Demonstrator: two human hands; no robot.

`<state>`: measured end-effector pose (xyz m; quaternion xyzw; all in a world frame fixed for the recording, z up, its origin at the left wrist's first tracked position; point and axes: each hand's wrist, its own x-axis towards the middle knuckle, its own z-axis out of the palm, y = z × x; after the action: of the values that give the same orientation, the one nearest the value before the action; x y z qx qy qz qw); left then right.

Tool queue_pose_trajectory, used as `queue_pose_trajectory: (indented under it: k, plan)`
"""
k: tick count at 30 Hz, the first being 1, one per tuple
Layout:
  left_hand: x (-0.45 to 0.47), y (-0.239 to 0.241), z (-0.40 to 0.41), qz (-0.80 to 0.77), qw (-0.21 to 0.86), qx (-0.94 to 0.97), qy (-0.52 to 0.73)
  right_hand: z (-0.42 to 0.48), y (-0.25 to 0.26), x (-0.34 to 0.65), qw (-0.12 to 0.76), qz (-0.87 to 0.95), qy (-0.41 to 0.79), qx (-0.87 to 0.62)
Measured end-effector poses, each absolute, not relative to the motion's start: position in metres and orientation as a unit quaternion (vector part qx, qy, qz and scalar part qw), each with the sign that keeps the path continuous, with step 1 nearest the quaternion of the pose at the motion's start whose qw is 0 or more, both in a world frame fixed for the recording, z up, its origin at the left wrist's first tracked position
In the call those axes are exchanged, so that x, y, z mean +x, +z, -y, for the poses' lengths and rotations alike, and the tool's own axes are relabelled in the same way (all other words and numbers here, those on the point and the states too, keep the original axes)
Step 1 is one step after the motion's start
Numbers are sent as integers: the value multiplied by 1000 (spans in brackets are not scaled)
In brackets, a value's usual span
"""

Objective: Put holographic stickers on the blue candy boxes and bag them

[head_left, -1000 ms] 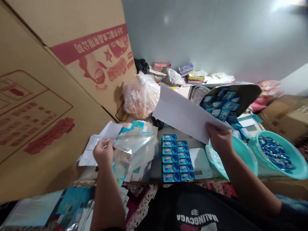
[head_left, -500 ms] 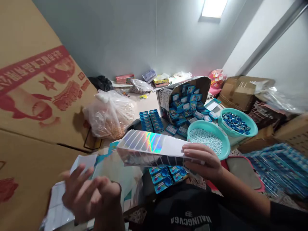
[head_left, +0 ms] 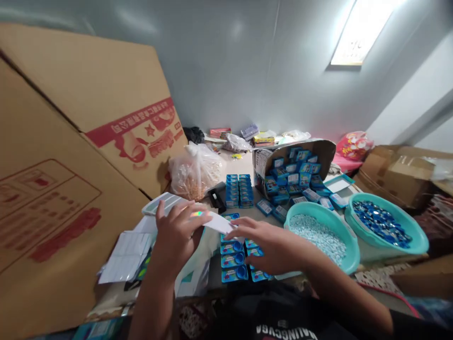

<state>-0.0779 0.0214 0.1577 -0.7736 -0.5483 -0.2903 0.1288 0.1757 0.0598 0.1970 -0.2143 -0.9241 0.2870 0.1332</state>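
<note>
Large printed cardboard box (head_left: 71, 156) fills the left side of the worktable (head_left: 244, 163), leaning open.

A smaller open carton (head_left: 293, 165) at the far middle spills small blue packets (head_left: 293, 178).

Two teal basins at right: nearer basin (head_left: 320, 219) holds pale pellets, farther basin (head_left: 385, 208) holds dark blue pieces. Both look well filled, so plenty of stock appears unprocessed.

Clear bag of tan bits (head_left: 194, 172) sits against the big box.

One neat stack of blue packets (head_left: 239, 190) stands mid-table; a second group (head_left: 235, 259) lies at the near edge, partly under the hands. Judged as finished or part-finished units, few beside what remains in the carton.

Loose white sheets and film (head_left: 127, 250) lie at the left near edge.

Left hand (head_left: 177, 233): fingers curled round the holographic sticker sheet (head_left: 170, 204), thumb on its top face, sheet raised above the table just in front of the bag.

Right hand (head_left: 271, 245): fingers spread fairly flat, fingertips pinching or touching the sheet's white right corner; cannot tell which. It hovers over the near packets.

No sticker visibly peeled off.
</note>
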Motion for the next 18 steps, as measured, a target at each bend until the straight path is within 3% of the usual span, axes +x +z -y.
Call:
queue_pose_trajectory:
  k: [3, 7, 9, 13, 15, 18]
  plan:
    - [-65, 153, -7, 565, 143, -742, -331, -53, 186, 156, 158, 921, 255, -248]
    - [-26, 142, 10, 599, 217, -569, -520, -48, 157, 143, 294, 831, 323, -346]
    - [-3, 135, 16, 602, 114, -535, -582, -46, 145, 145, 335, 784, 362, -377]
    - [27, 124, 20, 564, -251, -557, -555, -39, 133, 154, 332, 767, 476, -275]
    - [27, 121, 19, 589, -319, -500, -549, -37, 134, 160, 314, 768, 523, -196]
    - [16, 114, 18, 674, -338, -369, -544, -39, 142, 172, 298, 766, 550, -146]
